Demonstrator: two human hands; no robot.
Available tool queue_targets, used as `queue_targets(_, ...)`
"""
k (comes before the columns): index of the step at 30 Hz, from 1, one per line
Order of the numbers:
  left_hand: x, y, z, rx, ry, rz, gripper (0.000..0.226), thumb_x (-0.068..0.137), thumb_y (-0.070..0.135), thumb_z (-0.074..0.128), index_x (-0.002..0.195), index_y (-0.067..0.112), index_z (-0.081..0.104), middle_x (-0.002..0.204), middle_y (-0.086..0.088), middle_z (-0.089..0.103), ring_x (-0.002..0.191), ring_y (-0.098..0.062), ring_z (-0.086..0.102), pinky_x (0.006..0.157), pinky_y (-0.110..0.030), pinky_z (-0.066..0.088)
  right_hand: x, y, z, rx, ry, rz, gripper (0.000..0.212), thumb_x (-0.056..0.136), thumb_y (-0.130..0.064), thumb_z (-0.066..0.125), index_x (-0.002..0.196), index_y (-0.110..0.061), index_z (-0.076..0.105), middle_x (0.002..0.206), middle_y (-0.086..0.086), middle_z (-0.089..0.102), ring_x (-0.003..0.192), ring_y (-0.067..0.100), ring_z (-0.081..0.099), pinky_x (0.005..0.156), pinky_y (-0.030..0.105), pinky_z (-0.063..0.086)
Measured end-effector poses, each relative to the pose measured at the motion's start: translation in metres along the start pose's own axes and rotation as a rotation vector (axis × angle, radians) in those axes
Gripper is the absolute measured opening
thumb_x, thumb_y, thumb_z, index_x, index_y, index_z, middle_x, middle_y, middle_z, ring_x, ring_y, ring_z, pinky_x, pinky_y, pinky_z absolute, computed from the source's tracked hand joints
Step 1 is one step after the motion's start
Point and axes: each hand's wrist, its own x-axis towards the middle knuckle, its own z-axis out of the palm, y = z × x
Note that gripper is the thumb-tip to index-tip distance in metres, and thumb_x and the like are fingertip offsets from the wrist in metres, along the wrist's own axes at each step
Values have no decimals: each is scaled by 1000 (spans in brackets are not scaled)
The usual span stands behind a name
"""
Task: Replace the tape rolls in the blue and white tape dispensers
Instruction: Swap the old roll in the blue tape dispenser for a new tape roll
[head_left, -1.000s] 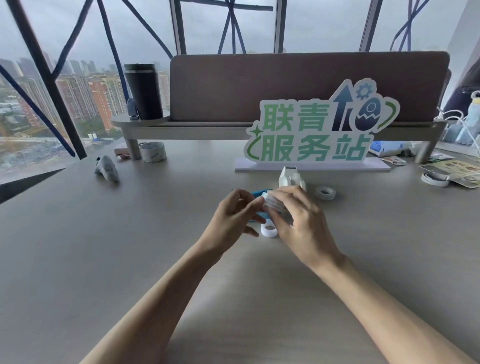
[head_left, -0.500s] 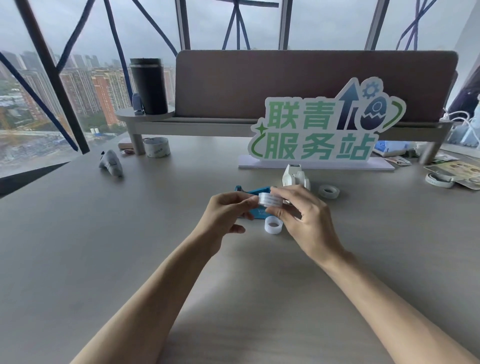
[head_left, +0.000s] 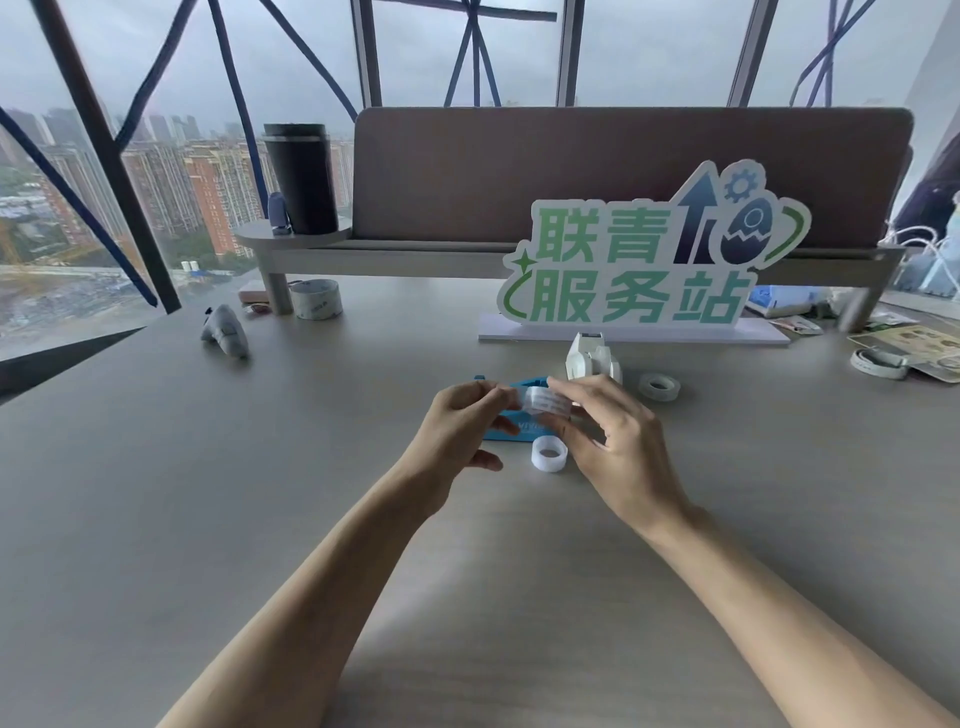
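Two hands at work over the surface (head_left: 156, 519), both pinching one small tape roll (head_left: 545, 402) held in the air just above the blue tape dispenser (head_left: 511, 434). Left hand (head_left: 457, 436) closed at thumb and forefinger on the roll's left edge, perhaps on a loose end of tape, though too blurred to tell. Right hand (head_left: 618, 447) closed on the roll from the right, thumb beneath and forefinger over the top, remaining fingers spread.

Lying flat on the surface, partly hidden behind both hands, the blue dispenser; whether its cradle holds a roll cannot be told. Standing upright farther back, just in front of the green and white sign (head_left: 649, 270), the white tape dispenser (head_left: 592, 356), untouched, its interior not readable either. Lying loose just in front of the blue dispenser, a white ring (head_left: 549, 453), either a spent core or a spare roll. Resting beside the white dispenser, to its right, another clear tape roll (head_left: 660, 386).

Judged from this layout: early to middle of the job. Blue dispenser apparently mid-change, with the held roll not yet seated. White dispenser seemingly not yet begun, the roll beside it likely meant for it. Left to do: seating the held roll, threading tape to the cutter, then the same for the white one.
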Motion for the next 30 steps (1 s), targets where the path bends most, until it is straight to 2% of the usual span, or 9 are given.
queue_targets(6,1,-5,0,66,30,52,24,88,29,64,91,6,68,78,-2,66,70,-6,59,44,-20,45,-2,-3,2,-23,-48,-12,39,88,-24,62,124,-8,60,112,5,65,99,13,63,83,32,54)
queue_targets(11,14,-9,1,165,123,155,19,87,26,66,87,7,68,72,-3,63,55,-1,55,40,-23,43,8,2,6,-85,-69,12,37,87,-3,62,124,-6,59,113,7,64,101,17,63,89,28,50)
queue_targets(15,36,-1,3,316,191,225,18,87,29,65,85,11,68,71,7,64,59,-2,57,54,-22,44,33,9,2,-157,-143,23,35,87,2,62,122,-3,60,113,11,65,102,21,62,92,24,47)
queue_targets(18,50,-2,3,390,203,246,17,86,32,65,81,15,66,73,8,64,65,-12,60,66,-33,52,44,17,2,-167,-170,73,36,87,2,61,122,-3,60,114,13,65,102,25,61,90,21,44)
queue_targets(21,56,-10,3,525,241,256,17,86,35,65,83,18,67,79,4,67,74,-20,63,69,-38,54,46,23,7,-137,-199,131,34,87,2,60,121,-3,60,111,13,65,99,22,59,84,12,36)
queue_targets(23,57,-13,2,585,281,256,16,85,36,64,85,20,68,81,2,68,77,-22,63,68,-36,53,44,27,12,-130,-222,136,33,88,1,59,120,-4,61,110,13,65,100,23,60,87,18,40)
queue_targets(26,56,-14,1,655,320,238,15,84,39,63,84,24,68,77,6,63,75,-20,60,61,-30,43,44,31,15,-154,-254,133,31,89,-2,60,119,-9,62,110,9,67,102,27,60,91,36,47)
queue_targets(30,56,-13,2,661,323,218,14,83,39,64,82,25,68,75,7,61,75,-20,59,62,-28,41,42,32,14,-177,-262,153,30,90,-9,59,119,-10,64,111,8,69,106,26,59,92,29,42)
